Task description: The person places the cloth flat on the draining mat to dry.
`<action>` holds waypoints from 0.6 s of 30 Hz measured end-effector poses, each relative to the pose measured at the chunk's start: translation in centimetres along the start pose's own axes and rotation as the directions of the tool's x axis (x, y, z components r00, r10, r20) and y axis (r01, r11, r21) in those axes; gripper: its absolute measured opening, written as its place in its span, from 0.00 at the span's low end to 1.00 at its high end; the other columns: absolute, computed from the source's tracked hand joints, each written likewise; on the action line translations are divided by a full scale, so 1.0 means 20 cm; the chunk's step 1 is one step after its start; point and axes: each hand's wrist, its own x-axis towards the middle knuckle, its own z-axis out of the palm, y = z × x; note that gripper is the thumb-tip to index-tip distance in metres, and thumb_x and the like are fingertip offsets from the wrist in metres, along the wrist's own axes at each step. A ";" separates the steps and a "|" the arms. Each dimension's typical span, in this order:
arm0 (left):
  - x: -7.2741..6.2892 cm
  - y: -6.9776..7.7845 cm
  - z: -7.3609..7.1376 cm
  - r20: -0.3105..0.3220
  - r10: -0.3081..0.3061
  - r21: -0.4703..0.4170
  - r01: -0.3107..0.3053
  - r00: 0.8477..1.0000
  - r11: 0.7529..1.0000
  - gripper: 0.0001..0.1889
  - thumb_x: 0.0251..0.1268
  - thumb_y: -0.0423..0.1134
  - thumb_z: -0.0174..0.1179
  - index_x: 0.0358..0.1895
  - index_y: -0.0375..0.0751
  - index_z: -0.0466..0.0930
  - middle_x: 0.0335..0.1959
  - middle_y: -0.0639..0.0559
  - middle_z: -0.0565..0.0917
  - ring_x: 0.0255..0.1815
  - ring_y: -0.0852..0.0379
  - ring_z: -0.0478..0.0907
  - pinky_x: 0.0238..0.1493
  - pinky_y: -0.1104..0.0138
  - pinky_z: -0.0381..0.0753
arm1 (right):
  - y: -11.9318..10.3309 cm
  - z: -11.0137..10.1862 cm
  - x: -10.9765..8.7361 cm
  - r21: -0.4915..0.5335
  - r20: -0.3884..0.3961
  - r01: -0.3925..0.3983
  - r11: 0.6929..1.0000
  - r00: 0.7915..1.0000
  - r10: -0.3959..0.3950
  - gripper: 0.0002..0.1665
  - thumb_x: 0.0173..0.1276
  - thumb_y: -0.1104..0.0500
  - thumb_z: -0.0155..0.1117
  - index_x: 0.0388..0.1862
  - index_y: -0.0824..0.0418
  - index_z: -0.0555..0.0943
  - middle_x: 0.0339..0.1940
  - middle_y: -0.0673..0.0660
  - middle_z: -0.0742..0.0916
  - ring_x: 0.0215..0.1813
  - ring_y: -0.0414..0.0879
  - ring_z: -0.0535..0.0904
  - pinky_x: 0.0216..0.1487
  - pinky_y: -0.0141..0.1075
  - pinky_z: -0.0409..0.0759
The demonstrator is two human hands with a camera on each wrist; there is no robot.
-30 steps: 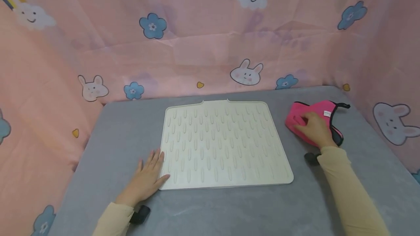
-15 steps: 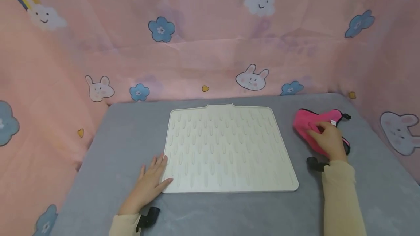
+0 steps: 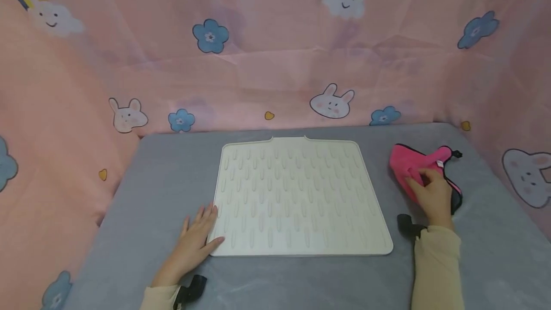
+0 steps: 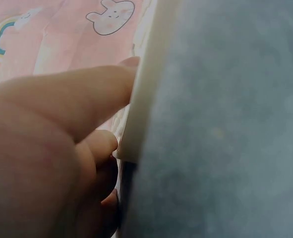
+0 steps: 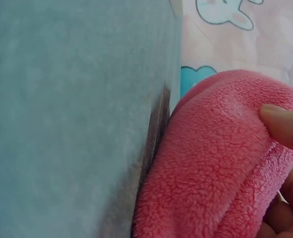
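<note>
A white board with rows of raised oval ridges lies flat on the grey table. My left hand rests at its near left corner, fingers straight along the left edge and thumb on the surface. In the left wrist view the thumb touches the board's rim. Right of the board is a pink fleece cloth item with black edging, a white tag and a short black strap end. My right hand pinches a fold of it. Its thumb presses on the fluffy fabric in the right wrist view.
Grey fabric covers the table. A pink curtain with bunnies, flowers and rainbows stands behind it and along both sides. Black wrist cameras sit at the left wrist and the right wrist.
My right hand has shifted slightly right and nearer, and the pink cloth has moved a little right with it. The left hand stays on the board. The head view has tilted slightly.
</note>
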 end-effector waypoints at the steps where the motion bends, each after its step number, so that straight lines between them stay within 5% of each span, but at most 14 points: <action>1: 0.00 0.00 0.00 0.001 0.004 -0.004 -0.004 1.000 1.000 0.39 0.65 0.49 0.57 0.72 0.33 0.52 0.73 0.40 0.51 0.73 0.37 0.44 0.65 0.38 0.33 | 0.00 0.00 0.00 0.008 -0.010 -0.008 1.000 1.000 0.008 0.16 0.57 0.64 0.69 0.41 0.74 0.80 0.35 0.69 0.82 0.29 0.26 0.64 0.33 0.30 0.65; 6: -0.01 -0.01 0.00 -0.016 0.028 -0.030 -0.029 0.999 0.999 0.39 0.65 0.49 0.57 0.72 0.33 0.52 0.73 0.39 0.51 0.73 0.36 0.43 0.65 0.37 0.33 | -0.02 0.00 0.00 0.095 -0.060 -0.039 0.995 0.997 0.045 0.16 0.59 0.64 0.67 0.43 0.74 0.80 0.39 0.66 0.81 0.30 0.20 0.63 0.34 0.22 0.64; 11: 0.00 0.00 -0.01 -0.011 0.025 -0.045 -0.025 1.000 0.999 0.39 0.65 0.49 0.58 0.72 0.34 0.52 0.73 0.40 0.51 0.73 0.37 0.43 0.65 0.38 0.32 | -0.06 -0.02 0.01 0.165 -0.147 -0.087 0.982 0.983 0.112 0.16 0.61 0.62 0.66 0.44 0.73 0.79 0.37 0.49 0.78 0.32 0.23 0.65 0.36 0.20 0.64; 18: -0.01 0.00 0.00 -0.022 0.031 -0.044 -0.032 0.999 0.999 0.39 0.65 0.49 0.58 0.72 0.34 0.52 0.73 0.39 0.52 0.73 0.37 0.43 0.65 0.38 0.33 | -0.14 -0.06 -0.01 0.228 -0.200 -0.033 0.973 0.976 0.080 0.15 0.60 0.64 0.67 0.42 0.73 0.80 0.30 0.32 0.71 0.32 0.22 0.67 0.37 0.19 0.65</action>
